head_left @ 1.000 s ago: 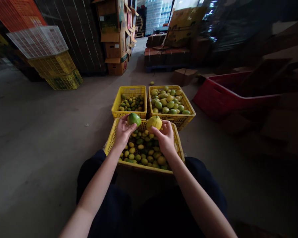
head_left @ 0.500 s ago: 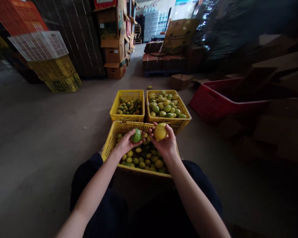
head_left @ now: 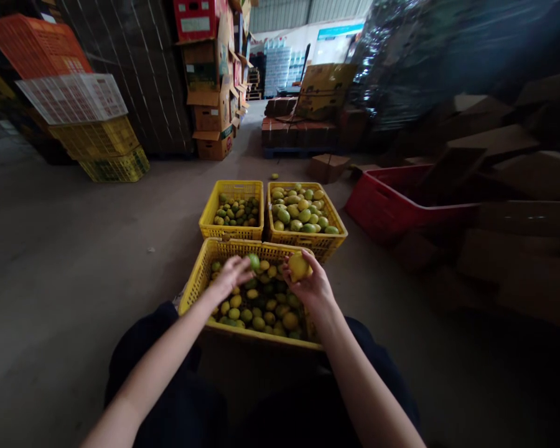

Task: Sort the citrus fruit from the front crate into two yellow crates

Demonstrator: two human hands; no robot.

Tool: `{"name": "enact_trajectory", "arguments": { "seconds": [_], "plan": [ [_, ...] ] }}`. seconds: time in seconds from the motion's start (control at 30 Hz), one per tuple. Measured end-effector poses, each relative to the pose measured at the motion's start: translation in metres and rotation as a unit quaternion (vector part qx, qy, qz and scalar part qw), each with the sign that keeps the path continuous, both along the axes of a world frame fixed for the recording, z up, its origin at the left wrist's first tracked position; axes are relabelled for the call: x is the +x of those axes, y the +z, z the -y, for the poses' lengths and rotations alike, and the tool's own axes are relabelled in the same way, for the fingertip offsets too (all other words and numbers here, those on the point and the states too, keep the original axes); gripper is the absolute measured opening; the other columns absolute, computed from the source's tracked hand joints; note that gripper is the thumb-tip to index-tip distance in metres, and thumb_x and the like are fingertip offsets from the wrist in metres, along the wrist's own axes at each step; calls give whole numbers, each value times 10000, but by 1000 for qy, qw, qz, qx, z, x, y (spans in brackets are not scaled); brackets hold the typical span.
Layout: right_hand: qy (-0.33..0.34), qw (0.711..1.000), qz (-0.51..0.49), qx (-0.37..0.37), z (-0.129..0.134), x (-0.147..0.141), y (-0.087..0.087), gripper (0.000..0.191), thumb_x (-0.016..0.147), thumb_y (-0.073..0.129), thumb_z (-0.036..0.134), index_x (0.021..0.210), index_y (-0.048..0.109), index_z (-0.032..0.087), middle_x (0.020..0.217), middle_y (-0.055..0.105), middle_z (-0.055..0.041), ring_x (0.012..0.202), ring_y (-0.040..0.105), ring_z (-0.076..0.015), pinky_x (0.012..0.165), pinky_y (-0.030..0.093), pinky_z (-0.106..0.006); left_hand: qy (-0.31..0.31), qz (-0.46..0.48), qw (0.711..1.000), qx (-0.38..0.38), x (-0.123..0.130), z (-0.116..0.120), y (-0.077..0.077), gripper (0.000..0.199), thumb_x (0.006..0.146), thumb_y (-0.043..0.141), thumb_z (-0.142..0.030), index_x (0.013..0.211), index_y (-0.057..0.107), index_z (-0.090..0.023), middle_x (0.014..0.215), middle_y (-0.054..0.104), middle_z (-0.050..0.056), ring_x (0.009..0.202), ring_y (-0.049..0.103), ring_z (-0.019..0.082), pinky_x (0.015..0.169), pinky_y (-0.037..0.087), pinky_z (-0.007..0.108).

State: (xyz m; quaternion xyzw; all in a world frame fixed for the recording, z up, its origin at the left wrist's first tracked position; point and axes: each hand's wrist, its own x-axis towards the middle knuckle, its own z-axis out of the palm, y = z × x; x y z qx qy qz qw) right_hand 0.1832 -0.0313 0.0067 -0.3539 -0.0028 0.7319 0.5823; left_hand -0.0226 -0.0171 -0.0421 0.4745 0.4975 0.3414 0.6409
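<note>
My right hand (head_left: 310, 280) is closed around a large yellow fruit (head_left: 299, 266) above the right part of the near yellow crate (head_left: 193, 280). Over the same crate's left part is my left hand (head_left: 233, 275), its fingers blurred. A green fruit (head_left: 253, 261) shows just beyond those fingertips; whether they touch it is unclear. Green and yellow fruits (head_left: 258, 323) lie in the near crate. Behind it stand a left yellow crate (head_left: 231, 233) with small fruits and a right yellow crate (head_left: 329, 244) filled with larger ones.
A red bin (head_left: 378, 208) stands at right beside cardboard pieces (head_left: 532, 249). Stacked crates (head_left: 74, 99) are at far left, and cardboard boxes (head_left: 210, 118) are piled behind. One loose fruit (head_left: 274, 176) lies on the floor beyond the crates.
My left hand has moved left and its grasp on the green fruit has loosened. The right hand still holds the yellow fruit. The view has tilted up a little.
</note>
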Motion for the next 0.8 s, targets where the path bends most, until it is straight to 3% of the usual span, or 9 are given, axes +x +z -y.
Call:
{"name": "enact_trajectory", "arguments": {
  "seconds": [0.07, 0.13, 0.17, 0.23, 0.3, 0.37, 0.43, 0.63, 0.8],
  "plan": [
    [6, 1000, 7, 1, 1, 2, -1, 102, 815, 625, 285, 828, 610, 185, 693, 678, -38, 570, 617, -133, 450, 526, -196, 198, 81, 975, 56, -18, -27, 22, 451, 820, 635, -469, 1177, 524, -216, 1340, 524, 110, 1103, 623, 170, 989, 474, 328],
    [14, 1000, 16, 0, 2, 2, -4, 99, 798, 650, 280, 821, 612, 192, 692, 682, -32, 573, 620, -133, 456, 527, -199, 274, 118, 952, 70, -29, -34, 35, 425, 862, 596, -398, 1235, 480, -231, 1436, 439, 121, 1081, 640, 156, 969, 478, 298],
    [17, 1000, 21, -3, 2, 1, -6, 97, 794, 658, 276, 817, 612, 194, 689, 683, -30, 571, 621, -133, 454, 524, -199, 263, 116, 956, 62, -30, -31, 38, 389, 876, 574, -356, 1230, 485, -221, 1440, 439, 126, 1057, 651, 149, 955, 481, 288],
    [22, 999, 33, -15, 3, -2, -9, 88, 796, 662, 263, 810, 608, 195, 675, 681, -25, 554, 621, -130, 437, 508, -194, 167, 77, 983, 28, -25, -17, 39, 305, 885, 543, -290, 1167, 535, -177, 1369, 520, 139, 995, 671, 144, 927, 489, 283],
    [31, 998, 51, -30, 5, -7, -14, 79, 799, 662, 246, 807, 602, 195, 644, 672, -14, 529, 621, -128, 423, 493, -189, 24, 6, 1000, 5, -15, -1, 37, 255, 888, 524, -272, 1103, 584, -150, 1255, 614, 136, 954, 681, 153, 911, 491, 297],
    [49, 995, 73, -53, 9, -14, -20, 69, 808, 655, 231, 808, 598, 194, 615, 663, -4, 503, 615, -127, 421, 491, -194, -105, -83, 991, 23, -6, 12, 36, 256, 890, 516, -297, 1077, 618, -156, 1172, 670, 111, 960, 678, 171, 915, 486, 314],
    [75, 989, 97, -86, 13, -20, -29, 66, 825, 641, 229, 803, 594, 189, 596, 655, 0, 481, 604, -123, 419, 488, -198, -185, -184, 962, 79, -2, 19, 38, 290, 887, 514, -348, 1085, 636, -174, 1155, 686, 88, 1017, 658, 192, 933, 471, 320],
    [127, 963, 163, -175, 20, -20, -65, 132, 844, 624, 240, 750, 565, 168, 564, 625, -8, 463, 588, -126, 435, 484, -208, -253, -402, 864, 167, -11, 26, 51, 490, 894, 449, -466, 1246, 586, -154, 1213, 660, 135, 1114, 619, 275, 949, 452, 378],
    [114, 950, 222, -187, -31, 13, -71, 156, 869, 496, 211, 721, 530, 177, 501, 542, 3, 436, 548, -149, 419, 481, -244, -262, -490, 810, 189, -16, 32, 59, 477, 913, 402, -436, 1252, 572, -146, 1244, 629, 168, 1128, 609, 311, 939, 450, 411]
  ]
}}
